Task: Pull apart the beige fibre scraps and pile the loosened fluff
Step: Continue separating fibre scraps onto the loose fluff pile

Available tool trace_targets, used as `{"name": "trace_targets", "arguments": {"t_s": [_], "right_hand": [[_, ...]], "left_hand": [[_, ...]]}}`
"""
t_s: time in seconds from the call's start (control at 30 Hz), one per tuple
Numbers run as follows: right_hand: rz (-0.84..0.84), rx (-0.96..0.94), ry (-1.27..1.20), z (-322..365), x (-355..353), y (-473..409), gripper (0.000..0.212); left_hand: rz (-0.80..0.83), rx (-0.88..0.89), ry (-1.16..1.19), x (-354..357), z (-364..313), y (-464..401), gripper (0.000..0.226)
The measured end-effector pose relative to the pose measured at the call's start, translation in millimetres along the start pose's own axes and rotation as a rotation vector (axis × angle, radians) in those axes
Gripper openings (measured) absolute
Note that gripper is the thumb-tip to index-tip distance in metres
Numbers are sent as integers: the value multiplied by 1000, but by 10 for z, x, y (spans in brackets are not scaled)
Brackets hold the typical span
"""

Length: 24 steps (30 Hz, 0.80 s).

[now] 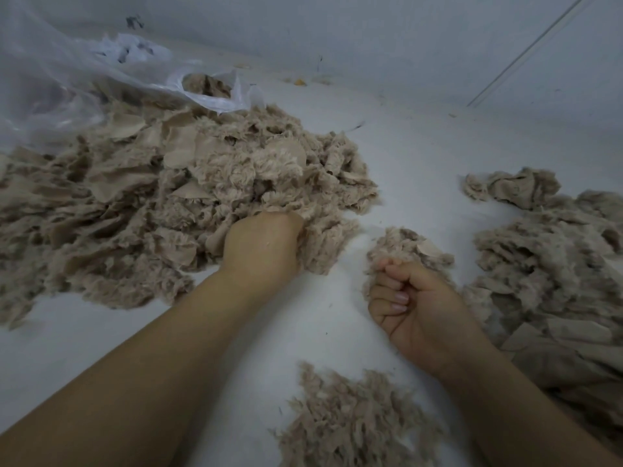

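Loosened fluff [354, 419] lies nearest; right hand [411, 308] grips a scrap [404, 247] pointing away.

The big pile of beige fibre scraps [188, 193] looks like matt plush cloth, shaggy on one face and smooth-backed on the other. The clear plastic bag [67, 82] is thin, glossy and crinkled. The white surface [404, 156] is smooth and matt.

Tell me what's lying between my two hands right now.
Only bare white surface separates the left hand from the right hand in the head view.
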State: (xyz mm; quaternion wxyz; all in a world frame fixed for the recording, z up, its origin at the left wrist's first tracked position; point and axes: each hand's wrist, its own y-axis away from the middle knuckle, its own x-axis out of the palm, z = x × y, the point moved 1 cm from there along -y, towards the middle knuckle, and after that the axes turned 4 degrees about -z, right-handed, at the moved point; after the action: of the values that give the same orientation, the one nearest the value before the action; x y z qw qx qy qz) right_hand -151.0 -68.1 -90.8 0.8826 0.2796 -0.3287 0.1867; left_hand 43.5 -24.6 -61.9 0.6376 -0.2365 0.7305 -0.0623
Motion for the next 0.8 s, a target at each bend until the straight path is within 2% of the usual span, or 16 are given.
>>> {"name": "trace_targets", "arguments": {"t_s": [0.07, 0.17, 0.27, 0.3, 0.37, 0.43, 0.57, 0.63, 0.73, 0.8], "right_hand": [[5, 24, -40, 11, -6, 1, 7], [27, 35, -89, 14, -11, 9, 5], [117, 43, -193, 18, -20, 19, 41], [130, 43, -211, 20, -14, 26, 45], [103, 30, -223, 25, -9, 31, 34], [21, 6, -224, 35, -27, 20, 10], [-44, -14, -291, 77, -61, 10, 13], [-52, -5, -305, 75, -64, 10, 13], [-34, 10, -294, 53, -57, -1, 14], [-38, 3, -288, 50, -44, -2, 13]], "left_hand": [[-62, 69, -1, -48, -111, 26, 13], [-147, 187, 217, -106, -351, 68, 28], [46, 288, 381, -9, -611, -28, 31], [109, 327, 419, 41, -687, -82, 36], [204, 370, 486, 147, -807, -204, 49], [266, 387, 528, 238, -886, -326, 54], [427, 424, 502, 371, -997, -522, 53], [456, 404, 520, 414, -1012, -571, 45], [383, 366, 537, 471, -997, -584, 23], [303, 328, 586, 483, -986, -547, 16]]}}
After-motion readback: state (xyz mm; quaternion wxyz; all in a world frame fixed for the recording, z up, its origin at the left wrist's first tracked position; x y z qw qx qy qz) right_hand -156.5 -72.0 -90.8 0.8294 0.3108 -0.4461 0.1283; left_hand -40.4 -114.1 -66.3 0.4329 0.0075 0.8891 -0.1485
